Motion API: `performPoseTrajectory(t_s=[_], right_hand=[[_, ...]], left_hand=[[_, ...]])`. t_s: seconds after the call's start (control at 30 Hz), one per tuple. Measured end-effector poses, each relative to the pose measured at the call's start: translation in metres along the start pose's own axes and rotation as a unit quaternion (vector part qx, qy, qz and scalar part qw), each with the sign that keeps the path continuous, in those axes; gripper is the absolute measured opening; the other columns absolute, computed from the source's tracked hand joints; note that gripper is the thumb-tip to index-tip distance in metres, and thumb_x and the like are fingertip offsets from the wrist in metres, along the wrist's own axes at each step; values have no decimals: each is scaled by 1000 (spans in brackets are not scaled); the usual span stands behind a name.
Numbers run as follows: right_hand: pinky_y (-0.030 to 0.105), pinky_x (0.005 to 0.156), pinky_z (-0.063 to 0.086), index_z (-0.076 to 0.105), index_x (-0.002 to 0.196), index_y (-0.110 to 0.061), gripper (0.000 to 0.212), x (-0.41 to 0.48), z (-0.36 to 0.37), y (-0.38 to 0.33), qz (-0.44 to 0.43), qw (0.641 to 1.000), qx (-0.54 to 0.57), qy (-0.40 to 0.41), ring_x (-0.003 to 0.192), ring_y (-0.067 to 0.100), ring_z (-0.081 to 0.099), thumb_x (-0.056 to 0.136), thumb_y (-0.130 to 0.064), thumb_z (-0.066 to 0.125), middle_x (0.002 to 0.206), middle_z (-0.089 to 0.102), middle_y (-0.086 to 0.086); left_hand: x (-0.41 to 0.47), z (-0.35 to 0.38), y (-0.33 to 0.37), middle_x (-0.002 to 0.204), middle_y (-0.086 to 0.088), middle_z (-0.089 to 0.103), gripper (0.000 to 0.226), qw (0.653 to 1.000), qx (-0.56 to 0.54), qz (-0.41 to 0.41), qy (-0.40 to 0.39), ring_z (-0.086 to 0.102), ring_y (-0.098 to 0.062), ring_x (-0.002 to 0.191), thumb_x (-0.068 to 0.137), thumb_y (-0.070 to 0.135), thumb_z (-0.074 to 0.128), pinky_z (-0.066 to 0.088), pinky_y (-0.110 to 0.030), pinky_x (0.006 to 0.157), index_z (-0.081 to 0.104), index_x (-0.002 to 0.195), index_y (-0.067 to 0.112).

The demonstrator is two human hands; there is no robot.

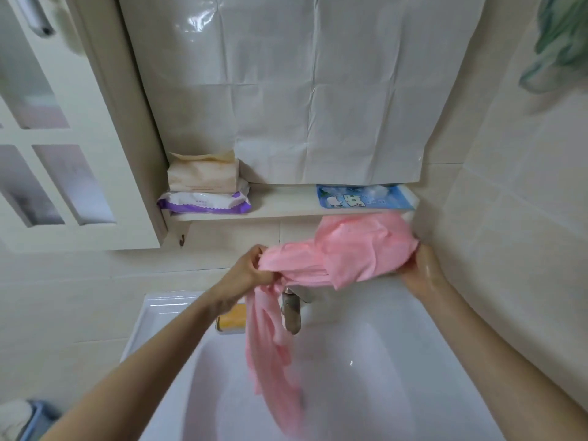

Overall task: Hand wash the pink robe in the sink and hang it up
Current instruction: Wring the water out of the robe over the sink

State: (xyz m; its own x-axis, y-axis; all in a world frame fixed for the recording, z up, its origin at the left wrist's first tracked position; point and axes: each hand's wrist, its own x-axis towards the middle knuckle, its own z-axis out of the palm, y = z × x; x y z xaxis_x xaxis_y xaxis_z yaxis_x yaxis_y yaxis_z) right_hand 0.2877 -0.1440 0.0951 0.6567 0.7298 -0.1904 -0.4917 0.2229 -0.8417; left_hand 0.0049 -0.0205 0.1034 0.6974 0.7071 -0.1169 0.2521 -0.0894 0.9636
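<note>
Pink robe (346, 253) held above sink (397, 361), left hand (251, 270) clamped on bunched fabric at 9 o'clock, right hand (421, 270) gripping at 3 o'clock, tail hanging into basin past faucet (291, 313)

sink (413, 361) basin open right, faucet (291, 313) and shelf (280, 205) crowding above

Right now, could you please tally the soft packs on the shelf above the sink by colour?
Cream pack: 1
White-and-purple pack: 1
Blue pack: 1
Total: 3 packs on the shelf; the cream one lies on top of the white-and-purple one.
</note>
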Motion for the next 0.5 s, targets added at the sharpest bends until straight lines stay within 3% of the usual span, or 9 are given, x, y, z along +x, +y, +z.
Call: performPoseTrajectory(t_s=[0.07, 0.1, 0.17, 0.2, 0.23, 0.3, 0.37, 0.43, 0.5], right_hand=[[28, 69, 54, 65, 98, -20, 19, -7, -25, 18, 96, 989, -97, -52, 82, 12, 65, 80, -15, 63, 102, 57, 1], [27, 69, 56, 60, 112, -23, 40, -13, -39, 30, 138, 954, -244, -110, 91, 13, 65, 74, -18, 70, 112, 58, -1], [27, 82, 52, 38, 135, -28, 79, -32, -43, 39, 179, 779, -553, -235, 116, 16, 55, 64, -27, 74, 134, 50, -2], [27, 90, 47, 28, 143, -26, 93, -40, -34, 35, 163, 712, -633, -258, 127, 18, 46, 64, -23, 76, 145, 40, 1], [26, 98, 41, 17, 149, -23, 103, -43, -23, 30, 119, 699, -654, -263, 135, 17, 35, 67, -14, 79, 152, 28, 2], [24, 103, 35, 6, 151, -28, 112, -47, 8, 15, 3, 749, -600, -281, 141, 12, 23, 70, -3, 80, 156, 16, -3], [27, 103, 37, 1, 149, -40, 120, -57, 45, 10, -49, 802, -498, -325, 139, 5, 24, 68, -9, 83, 153, 20, -13], [27, 103, 40, -4, 148, -42, 129, -59, 77, 21, -93, 797, -494, -334, 133, 3, 33, 62, -15, 88, 143, 31, -11], [28, 95, 45, 10, 148, -37, 116, -51, 96, 37, -129, 819, -482, -283, 117, 12, 51, 64, -7, 85, 130, 48, 1]], left_hand=[[5, -4, 17, 96, -9, 61, 60, 999, -29, 18, 5, 62, -17, 74, 55, 5, 63, 54, -31, 67, 47, 113, 6], [8, -1, 26, 95, -9, 61, 60, 999, -39, 26, 14, 63, -16, 72, 55, 4, 62, 55, -30, 64, 47, 113, 7], [14, 12, 44, 93, -8, 59, 57, 999, -15, 38, 31, 61, -16, 69, 55, 8, 61, 53, -28, 60, 47, 111, 9], [17, 19, 51, 93, -7, 59, 56, 998, 26, 46, 33, 59, -16, 70, 56, 10, 63, 51, -28, 60, 47, 110, 11], [20, 25, 57, 94, -6, 58, 53, 994, 89, 57, 30, 57, -16, 73, 60, 11, 66, 50, -27, 62, 48, 111, 12], [25, 35, 66, 100, -5, 58, 52, 969, 237, 74, 9, 56, -19, 81, 70, 10, 70, 47, -26, 67, 48, 117, 11], [27, 42, 75, 102, -1, 56, 55, 945, 313, 81, -41, 56, -19, 89, 73, 7, 71, 45, -25, 71, 46, 122, 8], [25, 42, 82, 105, 1, 57, 60, 944, 301, 82, -103, 59, -18, 95, 71, -1, 70, 49, -23, 76, 44, 125, 4], [18, 26, 86, 109, -3, 60, 65, 961, 228, 61, -145, 61, -17, 98, 68, -1, 72, 52, -21, 85, 44, 126, 4]])
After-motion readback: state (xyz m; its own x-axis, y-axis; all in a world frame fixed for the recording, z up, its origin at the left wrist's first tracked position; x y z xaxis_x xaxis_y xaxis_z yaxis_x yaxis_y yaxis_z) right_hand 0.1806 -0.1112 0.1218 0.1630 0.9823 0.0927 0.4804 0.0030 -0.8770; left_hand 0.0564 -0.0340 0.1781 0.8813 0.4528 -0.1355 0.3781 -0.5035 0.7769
